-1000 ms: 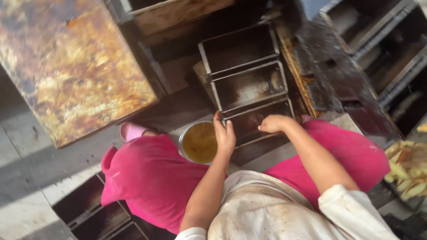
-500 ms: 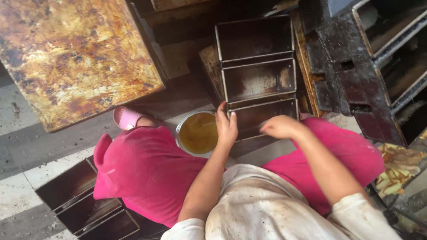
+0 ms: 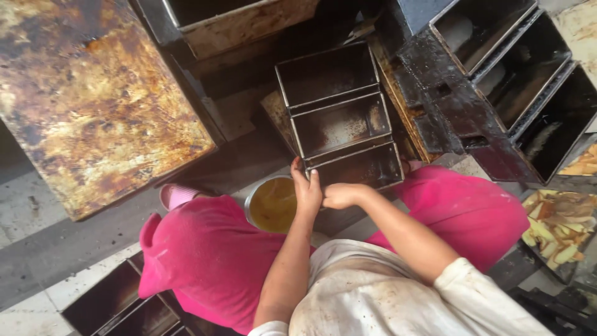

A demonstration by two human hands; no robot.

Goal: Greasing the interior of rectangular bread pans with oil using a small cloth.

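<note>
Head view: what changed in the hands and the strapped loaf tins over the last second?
The right hand slid left along the near tin's rim until it met the left hand at the corner of the strapped loaf tins. The left hand stayed on that corner; the tins and the bowl of yellow fat kept their places.

The person wears bright pink trousers (image 3: pixel 205 261), loose and creased, and a pink slipper (image 3: pixel 176 195) on one foot. Over the lap lies an off-white apron (image 3: pixel 373 292), smeared with brownish stains. Short white sleeves (image 3: pixel 472 289) end above bare forearms.
</note>
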